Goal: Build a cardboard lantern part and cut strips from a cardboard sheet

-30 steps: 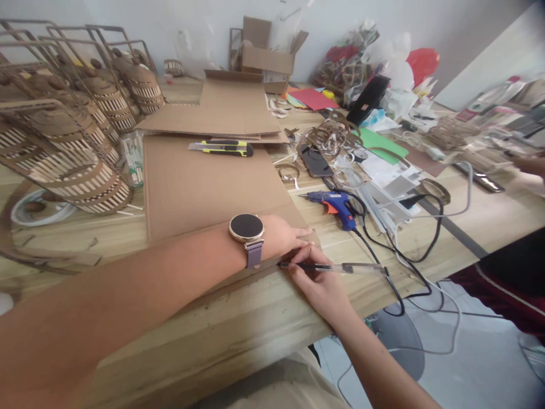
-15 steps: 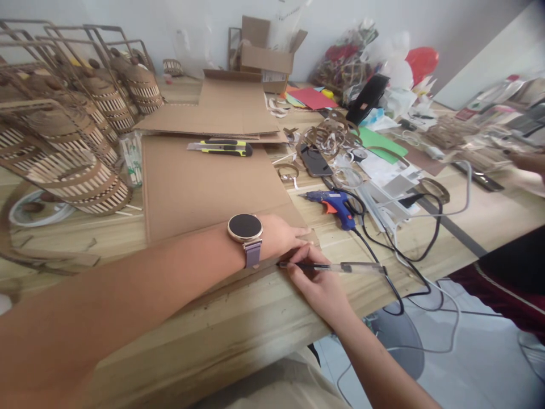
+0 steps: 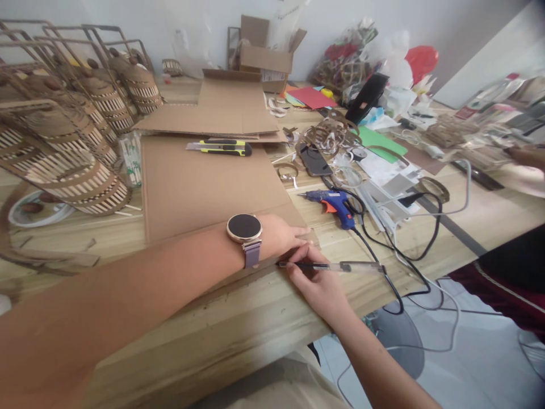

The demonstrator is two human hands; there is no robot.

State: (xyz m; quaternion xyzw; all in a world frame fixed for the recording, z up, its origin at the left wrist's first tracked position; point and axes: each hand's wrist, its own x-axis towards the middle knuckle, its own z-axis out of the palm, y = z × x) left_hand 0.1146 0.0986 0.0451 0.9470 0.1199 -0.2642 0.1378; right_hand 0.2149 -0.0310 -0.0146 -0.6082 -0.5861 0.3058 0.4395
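Note:
My left hand (image 3: 283, 234) lies on the near right corner of a flat cardboard sheet (image 3: 204, 187), its visible fingers stretched out to the right. Some of its fingers are hidden behind my other hand. A watch (image 3: 244, 227) is on the left wrist. Close against those fingers, my right hand (image 3: 317, 281) is closed around a pen (image 3: 336, 266), whose tip points left near the sheet's front edge. A yellow and black utility knife (image 3: 225, 148) rests at the far side of the sheet. Right of the sheet lies a blue glue gun (image 3: 332, 203).
Several woven lantern-like baskets (image 3: 80, 165) stand at the left. More folded cardboard (image 3: 230, 105) lies behind the sheet. A phone (image 3: 315, 160), brown rings (image 3: 330, 133) and tangled cables (image 3: 411, 258) spread at the right. Another person's hand (image 3: 528, 159) shows at the far right edge.

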